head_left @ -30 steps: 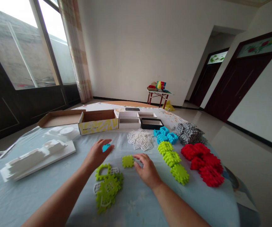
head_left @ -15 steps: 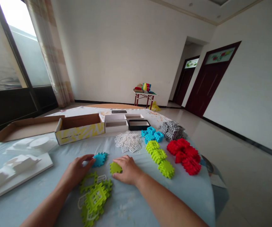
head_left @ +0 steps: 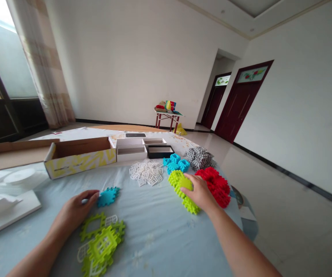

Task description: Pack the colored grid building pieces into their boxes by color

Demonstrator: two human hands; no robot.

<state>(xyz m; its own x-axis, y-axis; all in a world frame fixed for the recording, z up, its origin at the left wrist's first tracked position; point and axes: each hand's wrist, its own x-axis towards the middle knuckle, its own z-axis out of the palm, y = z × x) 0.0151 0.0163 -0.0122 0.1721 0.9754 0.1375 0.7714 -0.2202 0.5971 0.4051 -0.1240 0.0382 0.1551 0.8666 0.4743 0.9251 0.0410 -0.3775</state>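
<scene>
My left hand (head_left: 73, 209) rests on the pale blue cloth (head_left: 154, 246), its fingertips touching the edge of a flat cyan plastic tile (head_left: 107, 196). Just below that hand lies a lime green assembly with white grid pieces (head_left: 102, 244). My right hand (head_left: 200, 191) is on a row of lime green toothed tiles (head_left: 180, 188), its fingers over a lime tile (head_left: 186, 183). Red tiles (head_left: 214, 186) lie just beyond that hand. Part of the lime row is hidden under my palm.
Further back lie white grid tiles (head_left: 145, 173), cyan tiles (head_left: 176, 163) and grey tiles (head_left: 199, 158). Behind them stand a yellow-patterned cardboard box (head_left: 79, 161), white trays (head_left: 131, 151) and a black tray (head_left: 160, 152). White foam pieces (head_left: 1, 206) lie at left.
My right hand has moved from the lone lime tile on the cloth to the lime row, and that tile no longer lies there. The view has swung, and my left hand stays by the cyan tile.
</scene>
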